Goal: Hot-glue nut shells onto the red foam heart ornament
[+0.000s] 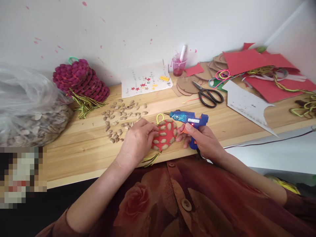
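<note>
A blue hot glue gun [182, 117] is in my right hand [206, 140], its nozzle pointing left above a red disc [167, 135] set with rows of peanuts. A yellow cord loop [160, 118] sticks out at the disc's far edge, and a green-yellow tassel [151, 160] hangs from its near edge. My left hand [137, 141] rests over the disc's left side, fingers bent and pressed together; what is between the fingertips is hidden. Loose peanuts [123, 114] lie scattered on the table beyond my left hand.
Left: a clear bag of peanuts [37, 125] and stacked purple peanut discs [80, 82]. Behind: a paper with star stickers [145, 80] and a cup of pink paint [178, 67]. Right: black-handled scissors [209, 95], cut white board [247, 102], red card [251, 61] and cords.
</note>
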The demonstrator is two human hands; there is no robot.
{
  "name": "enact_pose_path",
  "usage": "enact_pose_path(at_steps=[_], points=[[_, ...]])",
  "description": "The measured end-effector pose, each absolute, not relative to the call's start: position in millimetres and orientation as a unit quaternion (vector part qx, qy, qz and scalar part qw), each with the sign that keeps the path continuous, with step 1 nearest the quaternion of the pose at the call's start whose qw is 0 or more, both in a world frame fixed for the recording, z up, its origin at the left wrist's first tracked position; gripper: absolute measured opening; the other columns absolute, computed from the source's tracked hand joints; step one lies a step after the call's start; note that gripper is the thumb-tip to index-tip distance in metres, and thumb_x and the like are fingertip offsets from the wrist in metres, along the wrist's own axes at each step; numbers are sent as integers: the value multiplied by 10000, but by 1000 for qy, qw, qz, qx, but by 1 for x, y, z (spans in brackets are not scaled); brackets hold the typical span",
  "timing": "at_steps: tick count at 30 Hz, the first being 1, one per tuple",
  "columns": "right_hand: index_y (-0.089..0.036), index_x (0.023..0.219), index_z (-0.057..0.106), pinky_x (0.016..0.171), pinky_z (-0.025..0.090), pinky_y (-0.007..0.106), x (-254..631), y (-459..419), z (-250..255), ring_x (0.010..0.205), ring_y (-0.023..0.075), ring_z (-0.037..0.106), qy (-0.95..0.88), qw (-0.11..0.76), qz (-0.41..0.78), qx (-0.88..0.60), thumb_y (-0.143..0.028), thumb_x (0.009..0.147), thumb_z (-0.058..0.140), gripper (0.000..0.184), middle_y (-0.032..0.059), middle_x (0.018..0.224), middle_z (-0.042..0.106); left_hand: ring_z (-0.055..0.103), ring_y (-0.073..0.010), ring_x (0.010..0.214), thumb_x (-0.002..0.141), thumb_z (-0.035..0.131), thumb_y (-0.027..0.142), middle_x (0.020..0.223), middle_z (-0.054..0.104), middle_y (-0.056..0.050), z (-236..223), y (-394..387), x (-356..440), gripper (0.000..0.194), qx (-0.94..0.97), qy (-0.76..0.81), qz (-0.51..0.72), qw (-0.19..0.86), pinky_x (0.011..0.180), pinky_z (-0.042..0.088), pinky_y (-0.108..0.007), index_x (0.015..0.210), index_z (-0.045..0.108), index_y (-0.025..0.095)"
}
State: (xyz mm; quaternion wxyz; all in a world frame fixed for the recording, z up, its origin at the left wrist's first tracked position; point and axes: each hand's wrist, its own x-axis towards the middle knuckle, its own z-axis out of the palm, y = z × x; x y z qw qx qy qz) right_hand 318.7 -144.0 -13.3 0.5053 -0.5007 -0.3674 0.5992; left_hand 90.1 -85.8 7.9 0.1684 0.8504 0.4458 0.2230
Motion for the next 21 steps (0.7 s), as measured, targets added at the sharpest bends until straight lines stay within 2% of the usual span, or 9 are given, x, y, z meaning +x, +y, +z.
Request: enact_pose_path(at_steps=[8, 21], points=[[-215, 828, 696, 501, 551, 258, 318, -144, -12, 732, 205, 745, -359, 505, 596, -511, -633, 791, 794, 431, 53, 860, 736, 648, -188, 848, 926, 689, 140, 883, 679, -38, -2, -87, 100, 106, 872, 420, 190, 166, 787, 515, -309, 909, 784, 184], [-211, 884, 727, 625, 629, 299, 319, -144, -12, 815, 226, 779, -362, 476, 613, -516, -645, 781, 800, 451, 57, 952, 765, 639, -187, 832, 920, 705, 149, 868, 680, -38, -7, -87, 106, 96, 877, 417, 191, 145, 766, 518, -310, 859, 771, 183]])
